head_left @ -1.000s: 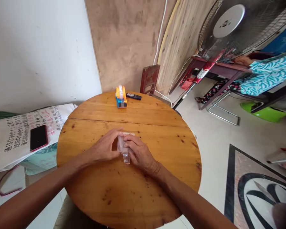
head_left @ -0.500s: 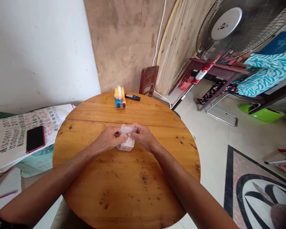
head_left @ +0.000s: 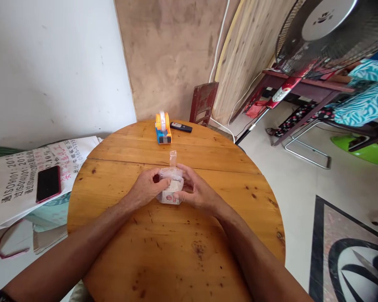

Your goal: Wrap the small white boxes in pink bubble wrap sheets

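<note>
A small clear plastic package with a white, printed box inside (head_left: pixel 171 197) rests on the round wooden table (head_left: pixel 164 251). A clear strip (head_left: pixel 173 158) stands up from its far side. My left hand (head_left: pixel 148 186) grips the package at its left, thumb on top. My right hand (head_left: pixel 197 188) is curved around the right side, thumb at the near right corner and fingers apart from the thumb. An orange and blue tape dispenser (head_left: pixel 163 128) is beyond the package, beside a black remote-like object (head_left: pixel 181 127).
A black phone with a red edge (head_left: pixel 48 183) lies on printed white sacks (head_left: pixel 15 167) at the left. Behind the table is a dark red chair (head_left: pixel 204 100). A large fan (head_left: pixel 327 33) and a seated person in a blue patterned top (head_left: pixel 365 105) are at the right.
My right hand has opened its pinch and shifted to the package's right side. The clear strip now stands up, and more of the printed box shows. The view has shifted slightly.
</note>
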Tool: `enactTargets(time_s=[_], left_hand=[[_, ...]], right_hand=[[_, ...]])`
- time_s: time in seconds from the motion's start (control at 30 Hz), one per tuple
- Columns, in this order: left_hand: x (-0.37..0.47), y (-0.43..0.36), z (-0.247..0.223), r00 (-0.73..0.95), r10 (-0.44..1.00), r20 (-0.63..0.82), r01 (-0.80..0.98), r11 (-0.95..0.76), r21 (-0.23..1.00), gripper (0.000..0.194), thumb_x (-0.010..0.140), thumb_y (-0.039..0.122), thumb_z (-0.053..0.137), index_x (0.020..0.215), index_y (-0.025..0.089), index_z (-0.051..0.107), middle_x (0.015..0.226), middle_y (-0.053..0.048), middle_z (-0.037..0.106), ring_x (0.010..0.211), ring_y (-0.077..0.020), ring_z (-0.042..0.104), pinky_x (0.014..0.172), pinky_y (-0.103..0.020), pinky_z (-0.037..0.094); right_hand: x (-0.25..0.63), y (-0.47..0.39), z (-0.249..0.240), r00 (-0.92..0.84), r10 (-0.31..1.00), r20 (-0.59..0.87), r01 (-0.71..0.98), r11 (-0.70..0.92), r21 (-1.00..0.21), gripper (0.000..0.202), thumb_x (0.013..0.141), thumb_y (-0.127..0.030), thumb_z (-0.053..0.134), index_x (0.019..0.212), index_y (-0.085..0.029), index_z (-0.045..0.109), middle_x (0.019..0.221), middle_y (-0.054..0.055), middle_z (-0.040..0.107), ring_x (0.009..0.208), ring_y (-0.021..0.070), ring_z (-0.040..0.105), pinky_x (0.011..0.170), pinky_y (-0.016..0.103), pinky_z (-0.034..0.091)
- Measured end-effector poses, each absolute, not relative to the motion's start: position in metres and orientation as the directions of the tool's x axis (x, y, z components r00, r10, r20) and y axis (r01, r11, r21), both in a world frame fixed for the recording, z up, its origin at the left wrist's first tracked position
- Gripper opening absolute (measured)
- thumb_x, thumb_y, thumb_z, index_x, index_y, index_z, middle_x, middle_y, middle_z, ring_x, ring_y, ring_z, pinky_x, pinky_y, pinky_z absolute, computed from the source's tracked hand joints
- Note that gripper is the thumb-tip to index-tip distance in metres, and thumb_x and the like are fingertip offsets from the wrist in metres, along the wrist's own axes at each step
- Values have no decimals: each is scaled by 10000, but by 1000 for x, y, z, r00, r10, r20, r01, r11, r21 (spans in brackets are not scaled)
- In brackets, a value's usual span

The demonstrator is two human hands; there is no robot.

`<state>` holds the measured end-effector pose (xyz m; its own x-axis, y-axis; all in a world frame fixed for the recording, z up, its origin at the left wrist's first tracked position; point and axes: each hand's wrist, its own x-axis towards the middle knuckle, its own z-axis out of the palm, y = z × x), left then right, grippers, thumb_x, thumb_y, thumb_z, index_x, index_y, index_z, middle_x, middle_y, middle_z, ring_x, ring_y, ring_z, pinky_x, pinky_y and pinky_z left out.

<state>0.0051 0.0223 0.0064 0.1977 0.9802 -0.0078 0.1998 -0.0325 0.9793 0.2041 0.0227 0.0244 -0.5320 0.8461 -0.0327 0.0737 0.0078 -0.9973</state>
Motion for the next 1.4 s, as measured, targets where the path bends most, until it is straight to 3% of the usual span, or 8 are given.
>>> enactTargets(time_s=[0.13,0.3,0.43,0.67,0.83,1.03,1.23,1.4], left_hand=[[8,25,0,150,989,8,93,-22,995,244,691,307,662,873,152,615,828,-38,704,733,-181,648,680,-305,515],[11,25,5,187,981,-58,-59,70,996,325,659,263,700,933,153,564,863,-40,713,752,-170,662,671,-289,523],[11,24,9,209,976,-52,-73,69,995,331,667,258,709,951,142,584,903,-48,713,783,-166,665,703,-288,521],[11,20,6,198,980,-32,-54,44,998,340,666,255,707,971,138,613,889,-39,701,786,-169,651,717,-297,517],[12,20,8,188,982,-28,-50,38,998,351,657,245,702,982,143,619,906,-38,702,798,-170,645,738,-301,518],[13,18,3,174,985,-6,-67,18,998,319,677,255,696,968,148,619,890,-26,693,791,-162,640,736,-295,513],[14,16,1,198,980,-19,-77,34,996,305,673,242,690,952,148,613,885,-30,693,774,-165,642,716,-296,510],[15,15,2,183,983,-1,-112,22,993,295,688,261,673,955,156,605,913,-30,682,802,-162,631,723,-286,499]], right_hand=[[200,16,26,-415,910,-10,149,57,-987,866,667,-303,818,1371,-283,314,1434,142,431,960,193,682,796,354,586],[200,11,29,-429,902,53,254,177,-951,502,759,-244,723,1179,-249,446,1124,77,642,912,187,684,771,344,589],[203,14,25,-485,843,234,345,430,-835,349,794,-295,712,1104,-226,567,1209,102,597,1056,225,619,844,374,555],[200,13,19,-553,781,290,388,550,-740,465,795,-263,712,1225,-231,539,1262,100,575,1152,252,557,973,423,463],[199,11,17,-514,834,203,424,452,-785,558,794,-266,709,1291,-227,459,1240,106,594,1077,245,599,916,420,489],[201,16,13,-543,802,249,372,496,-784,472,793,-290,726,1226,-235,545,1322,112,542,1203,261,529,1018,435,424],[201,23,7,-552,827,110,306,323,-896,380,730,-340,769,1055,-227,607,1162,64,565,1007,221,578,842,358,503],[200,20,9,-542,827,150,327,372,-869,441,764,-351,743,1157,-253,570,1253,84,546,1019,220,589,830,356,512]])
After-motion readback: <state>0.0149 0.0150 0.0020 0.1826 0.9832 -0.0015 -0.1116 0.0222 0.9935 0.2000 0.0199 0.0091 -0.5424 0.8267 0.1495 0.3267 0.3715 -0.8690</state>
